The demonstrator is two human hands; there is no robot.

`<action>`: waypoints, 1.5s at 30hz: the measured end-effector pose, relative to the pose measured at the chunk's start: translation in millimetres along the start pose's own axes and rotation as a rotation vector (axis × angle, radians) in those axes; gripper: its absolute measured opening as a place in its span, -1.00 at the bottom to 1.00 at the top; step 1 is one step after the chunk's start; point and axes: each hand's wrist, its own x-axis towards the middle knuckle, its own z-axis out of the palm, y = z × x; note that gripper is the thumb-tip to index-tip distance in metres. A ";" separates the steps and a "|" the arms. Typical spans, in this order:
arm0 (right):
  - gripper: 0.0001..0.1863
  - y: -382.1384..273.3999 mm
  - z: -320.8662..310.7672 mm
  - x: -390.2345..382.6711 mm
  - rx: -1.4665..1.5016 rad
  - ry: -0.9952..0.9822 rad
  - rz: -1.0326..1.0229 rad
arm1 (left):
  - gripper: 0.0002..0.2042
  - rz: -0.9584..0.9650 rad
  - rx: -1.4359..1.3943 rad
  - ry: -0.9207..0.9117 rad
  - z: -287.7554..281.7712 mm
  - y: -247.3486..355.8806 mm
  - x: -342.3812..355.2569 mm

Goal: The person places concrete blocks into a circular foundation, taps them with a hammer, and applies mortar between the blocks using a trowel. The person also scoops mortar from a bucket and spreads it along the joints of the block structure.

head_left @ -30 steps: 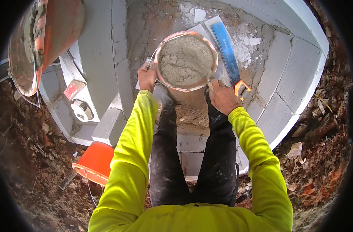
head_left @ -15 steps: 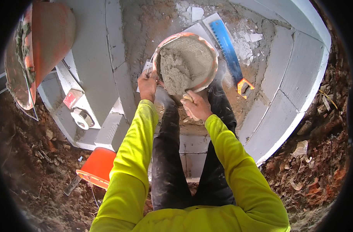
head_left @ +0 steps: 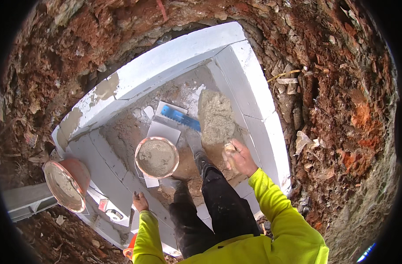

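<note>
My right hand (head_left: 239, 157) is closed round the pale handle of a trowel (head_left: 229, 147). A thick heap of wet grey mortar (head_left: 216, 115) covers its blade, held up right of the bucket and close to the block wall. My left hand (head_left: 140, 201) is empty, its fingers loosely apart, over the left wall below the bucket. The orange-rimmed bucket (head_left: 175, 165), with grey mortar inside, stands on the pit floor in front of my feet. Beyond it lies a hand saw (head_left: 180, 118) with a blue blade; its handle is hidden behind the mortar.
Pale block walls (head_left: 264, 101) surround me, with mortar patches on the far wall's top. A second mortar bucket (head_left: 78, 171) stands at the left beside a small white-and-red tool (head_left: 114, 215). An orange container (head_left: 129, 248) shows by my left sleeve. Red rocky soil (head_left: 333, 149) lies outside.
My left hand has let go of the bucket rim and moved back. The trowel has come out of the bucket with a load of mortar and moved right. My view has turned and widened.
</note>
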 end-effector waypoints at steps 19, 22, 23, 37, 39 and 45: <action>-0.62 60.9 -40.2 86.7 -1.058 -0.005 -0.272 | -0.44 -0.105 0.248 -0.012 36.2 29.2 12.3; -0.67 111.5 36.2 85.6 -1.244 -0.394 -0.250 | -0.42 -0.101 0.130 0.043 54.9 -29.2 62.6; -0.69 126.2 65.2 87.7 -1.244 -0.521 -0.235 | -0.45 -0.091 0.131 0.059 61.0 -30.5 75.2; -0.70 262.9 221.4 141.1 -1.353 -0.836 0.036 | -0.73 -0.198 -0.587 -0.211 99.7 18.0 101.0; -0.73 268.8 231.8 128.9 -1.048 -0.760 0.396 | -0.73 -0.181 -0.621 -0.224 101.4 14.4 99.5; -0.74 307.9 225.9 103.9 -0.515 -0.675 0.558 | -0.74 -0.192 -0.600 -0.192 97.7 14.3 99.4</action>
